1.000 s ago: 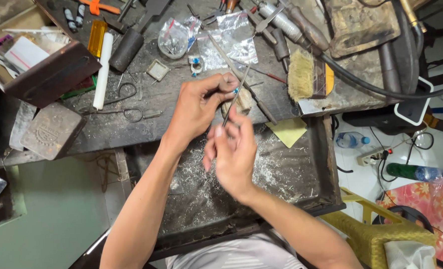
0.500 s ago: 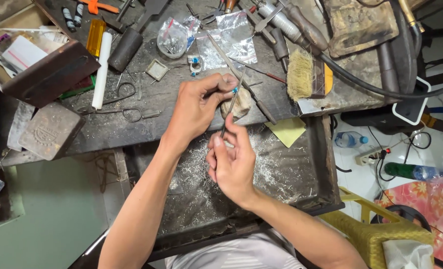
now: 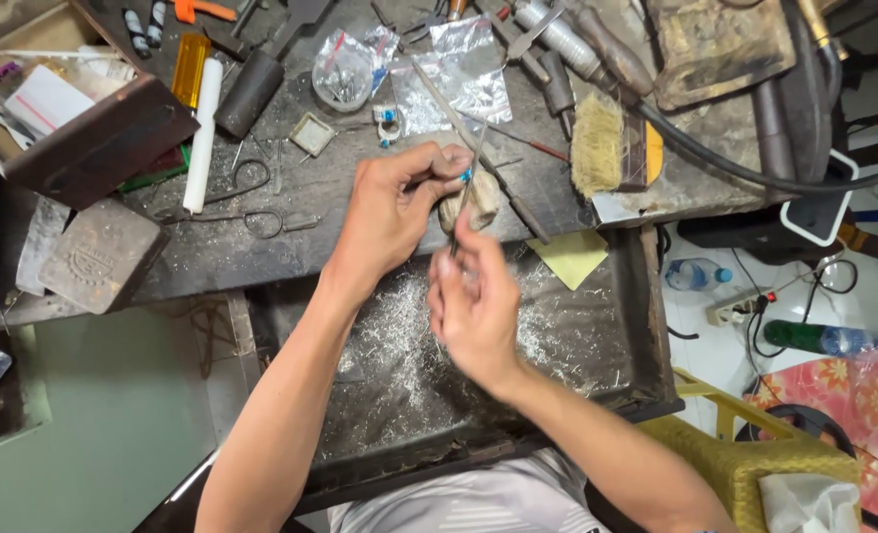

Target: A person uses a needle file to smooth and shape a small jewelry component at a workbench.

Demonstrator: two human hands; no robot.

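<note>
My left hand (image 3: pixel 391 202) pinches a small ring with a blue stone (image 3: pixel 465 176) against a worn wooden bench peg (image 3: pixel 482 200) at the bench's front edge. My right hand (image 3: pixel 473 301) grips a thin metal file (image 3: pixel 467 188) that slants up to the ring. Both hands hover over a dark catch tray (image 3: pixel 607 336) strewn with silvery filings.
The dark workbench (image 3: pixel 261 242) carries scissors (image 3: pixel 261 222), a white tube (image 3: pixel 202 133), a bristle brush (image 3: pixel 602 143), plastic bags (image 3: pixel 458 74), another ring (image 3: pixel 387 123) and several tools. An open box (image 3: pixel 93 148) stands at left, a metal block (image 3: pixel 103 255) below it. A black hose (image 3: pixel 755 173) runs right.
My right hand has slid down toward me and blurred, drawing the file along the ring. My left hand keeps the ring on the peg.
</note>
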